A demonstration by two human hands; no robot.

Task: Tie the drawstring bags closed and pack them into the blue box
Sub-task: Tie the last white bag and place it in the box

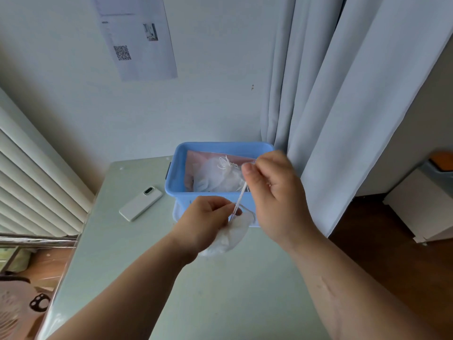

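Observation:
A small white drawstring bag (pixel 229 235) hangs just above the pale green table, in front of the blue box (pixel 175 182). My left hand (pixel 204 222) grips the bag at its gathered neck. My right hand (pixel 272 190) is raised above it and pinches the white drawstring (pixel 239 201), which runs taut between the two hands. Inside the blue box lie tied white bags (pixel 218 177) on top of a pink one (pixel 196 155).
A white phone (pixel 141 203) lies face down on the table (pixel 245 290), left of the box. Pale curtains (pixel 331 106) hang behind and to the right of the box. A slatted radiator stands at the left. The table's left edge drops to a wooden floor.

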